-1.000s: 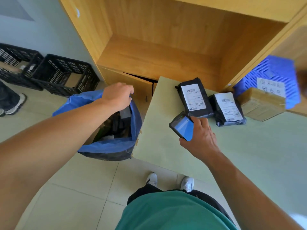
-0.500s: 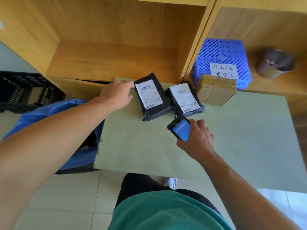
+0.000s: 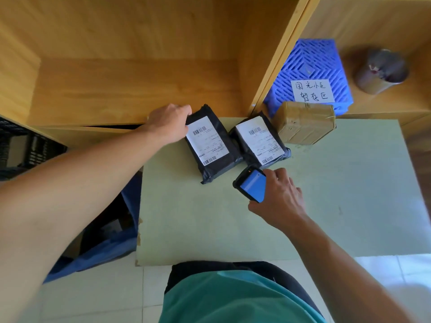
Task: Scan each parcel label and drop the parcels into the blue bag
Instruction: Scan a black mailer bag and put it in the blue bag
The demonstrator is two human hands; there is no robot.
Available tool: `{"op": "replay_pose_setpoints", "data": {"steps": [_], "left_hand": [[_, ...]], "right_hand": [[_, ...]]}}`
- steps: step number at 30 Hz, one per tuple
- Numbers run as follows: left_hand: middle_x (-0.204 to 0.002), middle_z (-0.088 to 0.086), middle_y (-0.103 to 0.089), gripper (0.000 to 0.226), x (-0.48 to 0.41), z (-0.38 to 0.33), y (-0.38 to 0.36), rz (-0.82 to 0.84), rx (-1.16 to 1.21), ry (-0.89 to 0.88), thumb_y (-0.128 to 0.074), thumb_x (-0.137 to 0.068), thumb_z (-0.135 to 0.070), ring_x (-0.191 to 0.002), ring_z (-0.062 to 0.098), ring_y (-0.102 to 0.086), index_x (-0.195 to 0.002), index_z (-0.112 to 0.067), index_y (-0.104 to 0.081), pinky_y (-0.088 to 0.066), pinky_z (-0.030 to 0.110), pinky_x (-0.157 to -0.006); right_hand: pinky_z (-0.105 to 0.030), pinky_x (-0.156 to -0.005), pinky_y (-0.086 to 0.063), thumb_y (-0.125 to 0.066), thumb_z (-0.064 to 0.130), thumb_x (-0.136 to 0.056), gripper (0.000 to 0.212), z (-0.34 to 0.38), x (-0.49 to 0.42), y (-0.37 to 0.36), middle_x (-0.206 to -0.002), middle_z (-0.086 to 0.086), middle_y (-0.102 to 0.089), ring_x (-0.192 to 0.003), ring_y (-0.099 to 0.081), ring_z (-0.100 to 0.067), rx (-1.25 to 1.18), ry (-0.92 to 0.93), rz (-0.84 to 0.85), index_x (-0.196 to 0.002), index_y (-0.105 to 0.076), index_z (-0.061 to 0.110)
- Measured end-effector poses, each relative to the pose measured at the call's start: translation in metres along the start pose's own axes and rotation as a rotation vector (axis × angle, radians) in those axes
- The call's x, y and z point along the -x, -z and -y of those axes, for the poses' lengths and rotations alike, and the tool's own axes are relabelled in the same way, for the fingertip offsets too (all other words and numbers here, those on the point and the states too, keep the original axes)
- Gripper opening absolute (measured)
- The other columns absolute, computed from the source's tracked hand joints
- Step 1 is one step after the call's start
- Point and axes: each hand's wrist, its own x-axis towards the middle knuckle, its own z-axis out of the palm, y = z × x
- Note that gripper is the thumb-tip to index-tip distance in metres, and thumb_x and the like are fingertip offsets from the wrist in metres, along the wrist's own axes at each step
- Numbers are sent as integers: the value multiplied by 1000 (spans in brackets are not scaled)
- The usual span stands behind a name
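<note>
While left hand [image 3: 169,123] clasps black parcel [image 3: 212,145], right hand [image 3: 279,201] holds scanner [image 3: 251,186]; brown box [image 3: 304,122] beside 2nd parcel [image 3: 258,141].

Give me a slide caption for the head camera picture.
Left hand grips the left black parcel on the table while the right hand holds a scanner.

Pretty bright overall, with soft daylight-ish light. It seems to come from the lower right, since the floor [image 3: 401,269] tiles there are blown out to near white. Shadows are soft, and the only really dark patch sits under the left forearm [image 3: 70,194], beside the surface [image 3: 326,206]. The scanner [image 3: 250,186] screen glows flat blue. Barcodes on the left parcel [image 3: 206,141] are crisp, but the fine print isn't. The dark cup [image 3: 380,71] at top right is smeared. Fisheye bends the shelf [image 3: 140,89] edges and stretches both arms.
</note>
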Motion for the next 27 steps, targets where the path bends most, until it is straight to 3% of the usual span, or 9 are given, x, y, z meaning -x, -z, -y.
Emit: {"op": "replay_pose_setpoints", "data": {"steps": [4, 11, 17, 20, 23, 26, 27], "left_hand": [[-114, 7, -66, 36, -22, 14, -14, 27, 7, -13, -64, -93, -24, -103, 33, -62, -127, -19, -55, -53, 40, -75], [-106, 14, -66, 33, -54, 25, -38, 102, 6, 45, -65, -94, -37, -96, 37, -63, -115, -12, -58, -46, 38, -69], [-113, 17, -67, 34, -70, 28, -48, 115, 26, 61, -68, -93, -33, -102, 39, -65, -119, -11, -67, -54, 41, -78], [-115, 15, -66, 37, -72, 34, -55, 131, 94, 70, -70, -91, -36, -104, 38, -63, -117, -10, -66, -50, 40, -75], [-99, 15, -67, 35, -70, 38, -61, 205, 212, 106, -73, -88, -42, -96, 37, -60, -102, -10, -66, -44, 37, -68], [-80, 5, -66, 13, -65, 46, -66, 154, 378, 162, -81, -82, -25, -76, 30, -56, -80, -19, -69, -51, 33, -70], [-75, 2, -63, 16, -61, 49, -66, 135, 410, 186, -81, -80, -18, -69, 27, -52, -75, -23, -66, -52, 32, -71]], "right_hand": [[-39, -86, -41, -78, 46, -65, 89, 17, -10, -3, -117, 0, -41, -104, -50, -24, 4, -43, 38, -141, -40, 21], [-38, -82, -40, -78, 47, -65, 90, 35, -23, -6, -120, 0, -41, -104, -50, -25, -14, -91, 20, -142, -37, 24], [-42, -88, -45, -78, 46, -67, 89, 42, -28, -7, -124, -2, -41, -106, -51, -26, -32, -110, -15, -142, -36, 22], [-45, -89, -46, -79, 45, -67, 88, 45, -29, -7, -122, -2, -40, -105, -50, -26, -27, -117, -20, -141, -36, 22], [-43, -88, -46, -80, 46, -68, 89, 46, -30, -7, -122, -2, -41, -106, -51, -26, -28, -119, -21, -141, -36, 22], [-41, -88, -45, -80, 47, -69, 90, 45, -31, -10, -125, -2, -40, -108, -51, -25, -36, -112, -6, -143, -34, 23], [-41, -88, -45, -80, 46, -70, 91, 44, -30, -10, -126, -1, -40, -108, -51, -25, -39, -107, -2, -145, -34, 24]]}}
